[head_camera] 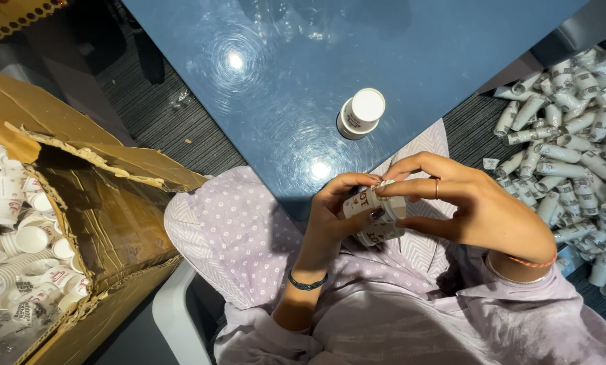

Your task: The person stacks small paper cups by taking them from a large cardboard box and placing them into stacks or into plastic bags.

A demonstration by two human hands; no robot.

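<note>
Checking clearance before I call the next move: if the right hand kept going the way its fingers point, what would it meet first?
The right hand points toward the left hand; it would press the small paper cups both hold, already at its fingertips.

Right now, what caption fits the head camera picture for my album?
Two hands, left hand and right hand, hold small paper cups beside a blue table.

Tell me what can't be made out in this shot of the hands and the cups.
Head view:
- Small paper cups: count hidden by right hand and left hand.
- Cardboard box: cut off by left edge.
- Pile of stacked cups: cut off at right edge.
</note>
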